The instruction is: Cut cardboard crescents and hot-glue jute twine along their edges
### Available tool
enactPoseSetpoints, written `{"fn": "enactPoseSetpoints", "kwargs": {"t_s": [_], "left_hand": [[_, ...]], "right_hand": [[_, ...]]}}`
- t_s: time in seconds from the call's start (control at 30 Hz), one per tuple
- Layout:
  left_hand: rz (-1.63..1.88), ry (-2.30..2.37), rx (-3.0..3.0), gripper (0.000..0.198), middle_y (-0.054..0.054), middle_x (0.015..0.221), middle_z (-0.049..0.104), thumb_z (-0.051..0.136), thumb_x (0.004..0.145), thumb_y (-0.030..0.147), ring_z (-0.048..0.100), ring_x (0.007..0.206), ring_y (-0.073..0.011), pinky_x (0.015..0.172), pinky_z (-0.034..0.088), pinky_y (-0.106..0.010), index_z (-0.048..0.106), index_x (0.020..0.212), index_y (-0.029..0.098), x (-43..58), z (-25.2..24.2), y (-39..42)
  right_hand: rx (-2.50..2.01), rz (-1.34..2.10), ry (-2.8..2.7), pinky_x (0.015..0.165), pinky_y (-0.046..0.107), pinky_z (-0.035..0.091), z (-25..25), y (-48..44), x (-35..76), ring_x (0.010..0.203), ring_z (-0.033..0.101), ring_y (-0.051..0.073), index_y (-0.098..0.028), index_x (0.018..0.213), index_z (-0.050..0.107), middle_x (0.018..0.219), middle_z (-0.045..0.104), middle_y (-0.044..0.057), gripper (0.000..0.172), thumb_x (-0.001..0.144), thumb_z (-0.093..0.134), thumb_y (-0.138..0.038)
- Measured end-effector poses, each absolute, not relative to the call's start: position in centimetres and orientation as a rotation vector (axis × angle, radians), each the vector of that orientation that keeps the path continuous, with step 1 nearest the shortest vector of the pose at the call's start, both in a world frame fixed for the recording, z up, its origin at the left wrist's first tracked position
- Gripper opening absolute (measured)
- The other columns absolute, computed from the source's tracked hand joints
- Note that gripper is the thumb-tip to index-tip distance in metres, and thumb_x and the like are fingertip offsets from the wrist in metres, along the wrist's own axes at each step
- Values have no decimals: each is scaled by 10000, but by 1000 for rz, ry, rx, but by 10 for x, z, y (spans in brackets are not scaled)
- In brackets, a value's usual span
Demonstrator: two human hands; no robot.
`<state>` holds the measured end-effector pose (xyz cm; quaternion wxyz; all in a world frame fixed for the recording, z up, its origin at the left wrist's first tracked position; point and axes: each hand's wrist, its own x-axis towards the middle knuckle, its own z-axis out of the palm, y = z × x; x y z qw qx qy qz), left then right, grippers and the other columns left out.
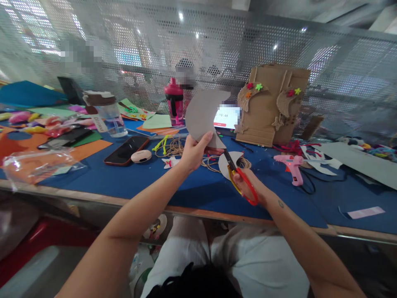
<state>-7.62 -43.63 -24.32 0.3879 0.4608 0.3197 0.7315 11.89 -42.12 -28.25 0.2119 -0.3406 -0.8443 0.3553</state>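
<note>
My left hand [195,151] grips a grey cardboard crescent [200,111] near its lower tip, holding it up above the table. In my right hand [246,184] is a pair of scissors [251,188] with red and yellow handles. Their dark blades point up and left, close to the crescent's lower tip; whether they touch it I cannot tell. Below the blades, a smaller pale cut-out [226,165] lies on the blue table [198,194], over a tangle of brown twine [173,147]. A small white star [170,162] with a red mark lies left of it.
A pink glue gun [293,167] rests to the right. At the back stand a cardboard panel [263,107] with decorated crescents, a lit screen [229,116] and a pink bottle [175,103]. Leftward are a phone [126,151], a white case [141,156] and a clear bottle [107,114].
</note>
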Motion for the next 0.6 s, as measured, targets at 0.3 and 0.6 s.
{"fn": "enactPoseSetpoints", "kwargs": {"t_s": [0.3, 0.6], "left_hand": [[1879, 812, 1173, 351, -47, 673, 641, 699, 711, 421, 644, 473, -172, 434, 544, -228, 582, 863, 128, -76, -244, -436], [1835, 828, 1186, 374, -64, 681, 651, 705, 689, 447, 668, 532, -197, 470, 561, -241, 581, 847, 131, -79, -242, -436]], "right_hand": [[-933, 946, -2288, 481, 285, 440, -281, -418, 116, 570, 520, 174, -187, 639, 447, 579, 501, 34, 422, 815, 434, -569], [-734, 1149, -2325, 374, 245, 373, -285, -420, 122, 375, 439, 106, -209, 684, 405, 452, 415, -35, 556, 812, 302, -740]]}}
